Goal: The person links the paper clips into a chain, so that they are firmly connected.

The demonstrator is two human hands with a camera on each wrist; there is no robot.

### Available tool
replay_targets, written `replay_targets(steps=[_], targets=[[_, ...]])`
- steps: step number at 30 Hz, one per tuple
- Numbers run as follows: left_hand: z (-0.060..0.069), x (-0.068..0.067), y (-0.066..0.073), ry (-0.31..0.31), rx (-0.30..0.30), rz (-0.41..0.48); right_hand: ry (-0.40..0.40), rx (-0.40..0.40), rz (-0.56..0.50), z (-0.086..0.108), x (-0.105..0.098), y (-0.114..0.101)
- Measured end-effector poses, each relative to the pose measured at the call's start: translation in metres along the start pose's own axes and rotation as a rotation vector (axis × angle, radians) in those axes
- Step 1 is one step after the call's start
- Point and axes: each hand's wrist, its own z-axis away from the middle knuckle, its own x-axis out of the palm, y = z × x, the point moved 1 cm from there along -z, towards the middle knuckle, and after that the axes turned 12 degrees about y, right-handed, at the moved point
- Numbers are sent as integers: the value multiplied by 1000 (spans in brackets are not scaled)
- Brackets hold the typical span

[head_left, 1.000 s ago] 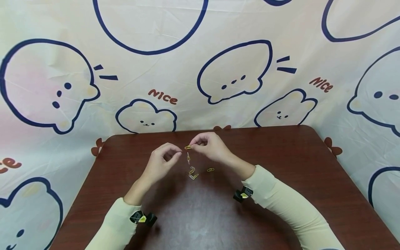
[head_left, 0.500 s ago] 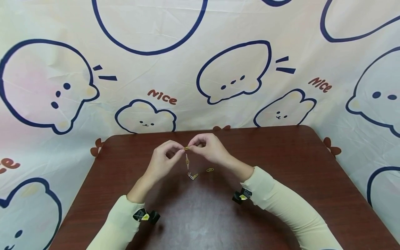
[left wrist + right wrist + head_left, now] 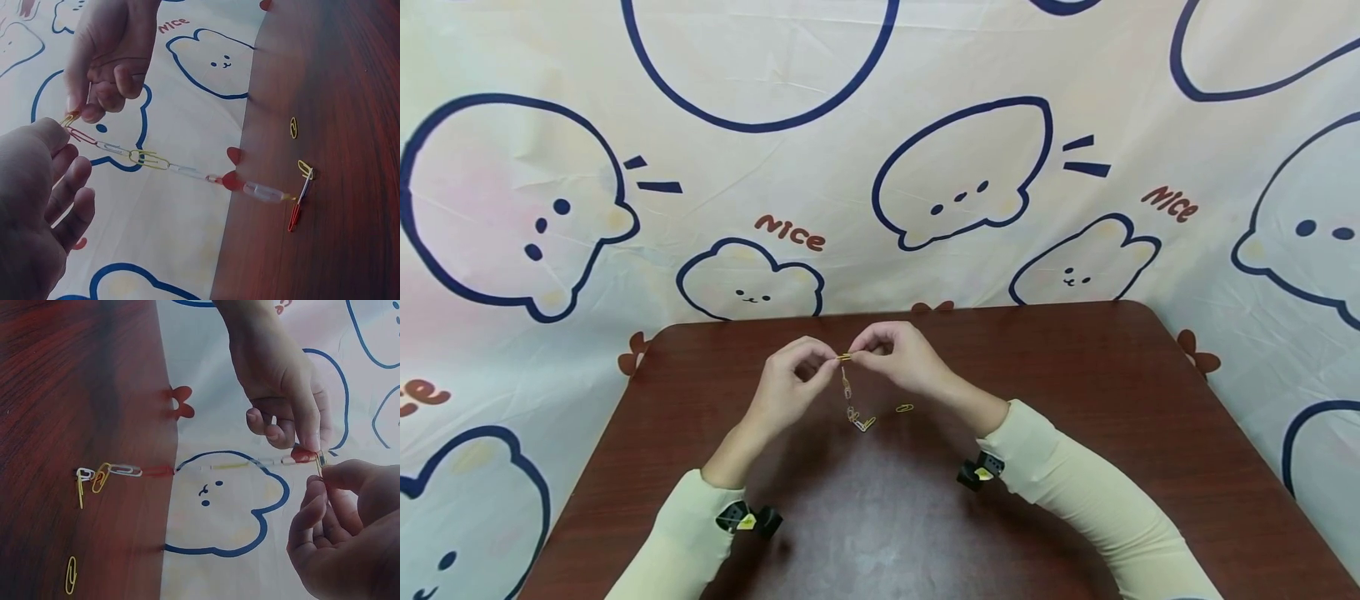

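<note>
Above the far part of the table, both hands meet at a yellow paper clip (image 3: 845,357). My right hand (image 3: 901,358) pinches it between thumb and forefinger. From the other side, my left hand (image 3: 793,375) pinches at the clip's end, where a red paper clip (image 3: 82,135) joins it. Below hangs a chain of linked paper clips (image 3: 847,387) in red, white and yellow, its lower end resting on the tabletop. The fingertips partly cover the join in both wrist views.
A loose yellow paper clip (image 3: 905,408) lies on the brown table (image 3: 880,500), right of the chain's lower end. Behind the table's far edge hangs a cloth (image 3: 850,183) printed with cartoon figures. Each wrist wears a small black camera (image 3: 767,522).
My left hand has moved right and up to the yellow paper clip, closing the gap between the hands. The right hand has shifted slightly left, and more of the chain hangs off the table.
</note>
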Motion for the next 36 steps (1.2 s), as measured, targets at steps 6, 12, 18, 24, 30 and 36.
replay_targets(steps=[6, 12, 18, 24, 30, 36], targets=[[0, -6, -3, 18, 18, 26, 11, 24, 5, 1, -7, 7], [1, -13, -5, 36, 20, 7, 23, 44, 67, 5, -17, 26], [1, -19, -7, 47, 15, -28, 11, 116, 149, 15, -31, 64], [1, -23, -9, 75, 21, -29, -23, 177, 190, 27, -36, 96], [-1, -28, -8, 76, 5, -40, -54, 226, 187, 34, -32, 117], [-2, -30, -9, 83, 19, -58, -55, 189, 247, 36, -26, 126]])
